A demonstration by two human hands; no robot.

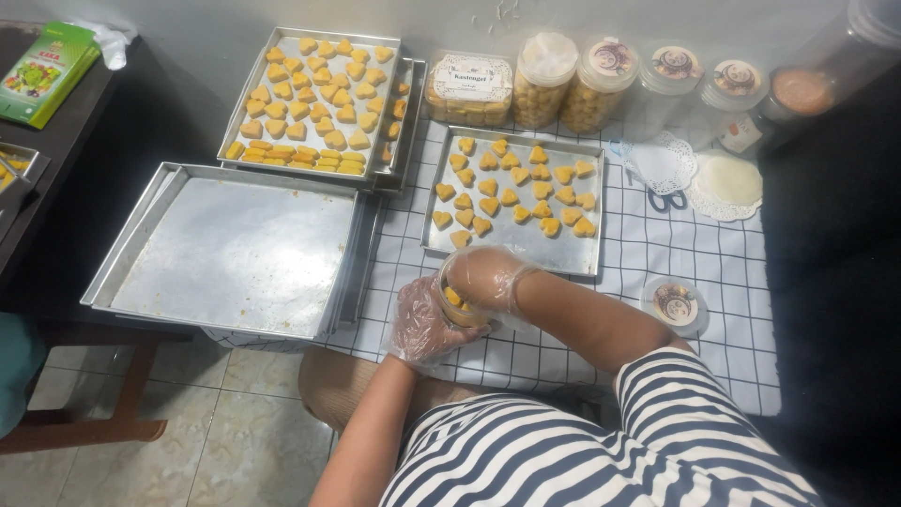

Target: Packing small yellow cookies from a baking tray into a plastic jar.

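Head view: left hand [424, 327] gripping one round clear jar [458, 302]; right hand [488, 277] fingers covering jar mouth, grip unclear; both wearing thin plastic gloves; three metal trays [235, 253] lying nearby.

Pale tiled floor [225, 422] lower left, dark wooden side table [56, 150] at left edge, grey wall [450, 19] along top, checked cloth [694, 272] over the tabletop.
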